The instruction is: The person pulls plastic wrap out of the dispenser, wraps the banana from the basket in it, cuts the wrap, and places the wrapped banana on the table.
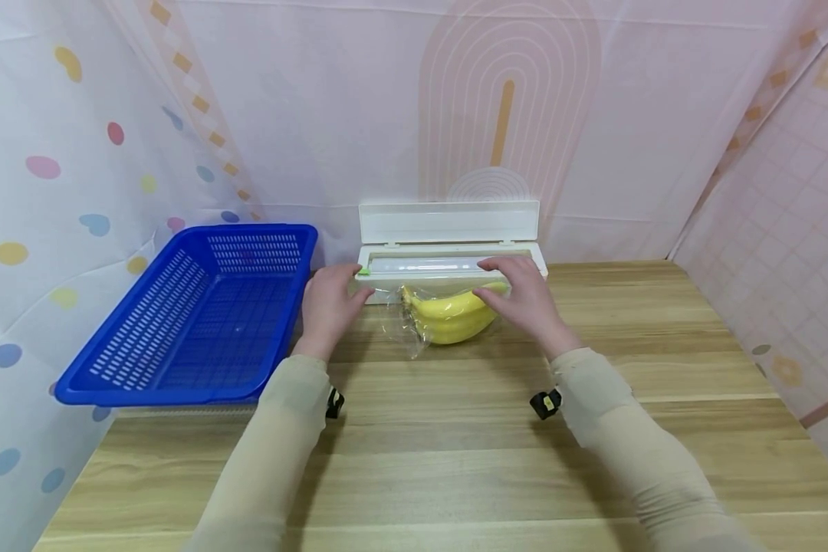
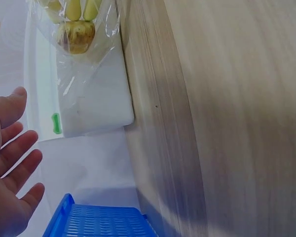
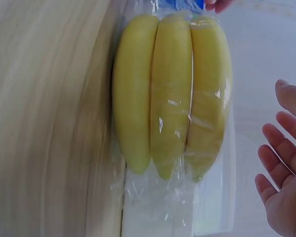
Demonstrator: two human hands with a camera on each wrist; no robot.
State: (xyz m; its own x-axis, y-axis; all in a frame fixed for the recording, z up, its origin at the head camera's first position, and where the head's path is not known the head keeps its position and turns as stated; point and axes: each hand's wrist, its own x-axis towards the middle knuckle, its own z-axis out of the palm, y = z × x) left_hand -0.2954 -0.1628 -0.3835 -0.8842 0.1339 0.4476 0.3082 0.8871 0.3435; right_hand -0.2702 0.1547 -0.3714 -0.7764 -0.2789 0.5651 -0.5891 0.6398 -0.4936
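Note:
A bunch of yellow bananas (image 1: 455,318) lies on the wooden table, wrapped in clear plastic film that bunches loosely at the stem end (image 2: 76,37). Right behind it stands a white cling film box (image 1: 448,224) with its lid raised and a roll of film (image 1: 421,265) inside. My left hand (image 1: 331,307) hovers by the box's left end, near a small green piece (image 2: 56,123), fingers spread and holding nothing. Above the bananas' right end is my right hand (image 1: 524,299); the right wrist view shows its relaxed fingers (image 3: 276,163) apart from the fruit.
A blue plastic basket (image 1: 293,307) with slotted sides stands to the left, close beside my left forearm. Patterned cloth (image 1: 303,100) hangs behind the table and along both sides. The wooden table top (image 1: 441,460) extends in front of the bananas.

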